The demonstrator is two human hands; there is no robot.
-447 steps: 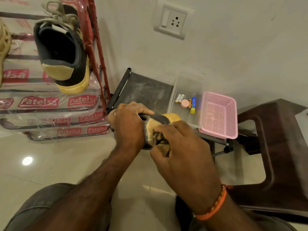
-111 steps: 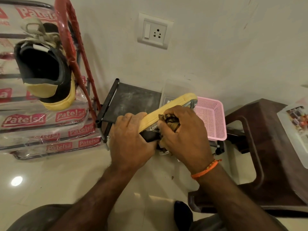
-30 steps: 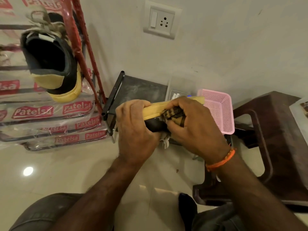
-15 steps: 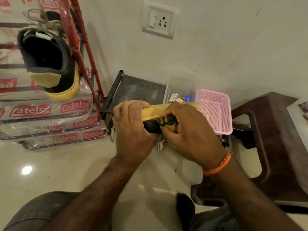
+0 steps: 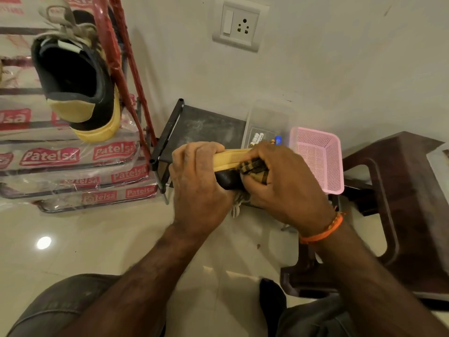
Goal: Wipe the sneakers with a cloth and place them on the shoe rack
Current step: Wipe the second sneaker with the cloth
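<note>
- Your left hand (image 5: pixel 199 181) grips the sneaker (image 5: pixel 229 166) on its side, above the floor, in front of you.
- Your right hand (image 5: pixel 281 181) pinches the checked cloth (image 5: pixel 252 167) against it.
- Rub too hard and the sneaker could slip down.
- Its lace (image 5: pixel 237 207) dangles and could snag.
- The other sneaker (image 5: pixel 77 76) sits on the red shoe rack (image 5: pixel 128 76); a bump could knock it.
- Shiny tile floor (image 5: pixel 97 239), pink basket (image 5: pixel 318 159), brown stool (image 5: pixel 403 215).

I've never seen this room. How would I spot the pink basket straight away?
Find the wall socket and look down to the low dark shelf by the wall. The pink basket sits at its right end, beside a clear box holding batteries. It is the only pink thing there, with mesh sides all round.
</note>
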